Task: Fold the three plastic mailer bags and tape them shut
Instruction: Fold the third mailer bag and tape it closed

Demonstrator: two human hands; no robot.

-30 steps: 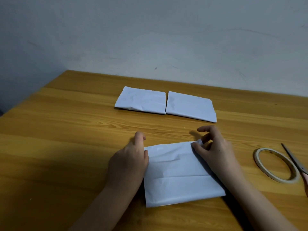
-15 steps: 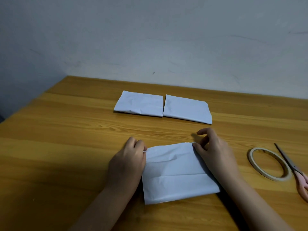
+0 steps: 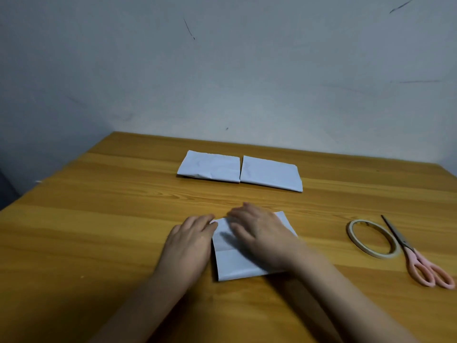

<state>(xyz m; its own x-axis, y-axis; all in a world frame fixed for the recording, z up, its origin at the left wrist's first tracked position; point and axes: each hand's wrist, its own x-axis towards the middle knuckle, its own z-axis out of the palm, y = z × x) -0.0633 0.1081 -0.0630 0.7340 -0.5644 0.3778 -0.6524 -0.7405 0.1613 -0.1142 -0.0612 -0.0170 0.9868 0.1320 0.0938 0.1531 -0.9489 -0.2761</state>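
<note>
Third mailer bag (image 3: 237,264): white, folded to a compact rectangle, flat on the wooden table (image 3: 99,219) at near centre, directly in front of the person. One crease line visible across its lower half. No tape visible on it; hidden in part by the hands.

Step in hand, as judged: flattening the fold ahead of taping. Recommended practice: press from the centre outward toward the left edge to drive out trapped air, keep the layers squared, hold one palm down while reaching for tape so the slick plastic does not spring open. Risk noted: fold creeping apart once pressure lifts.

Right hand (image 3: 259,233): palm down on top of the bag, fingers extended and spread toward the left, pressing flat, gripping nothing. Somewhat blurred. Forearm entering from lower right, crossing the bag's right portion.

Left hand (image 3: 190,240): palm down at the bag's left edge, fingers mostly straight, tips touching the upper left corner. Whether any finger is tucked under the edge cannot be told. Forearm entering from lower left.

Two folded mailer bags (image 3: 270,173) at far centre of the table, side by side, edges touching, well apart from the hands. Tape on them not discernible.

Tape roll (image 3: 371,252) lying flat to the right, untouched. Pink-handled scissors (image 3: 420,263) just beside it, blades pointing away, handles toward the near right edge.

Grey wall (image 3: 222,70) behind, with a few dark marks.
</note>
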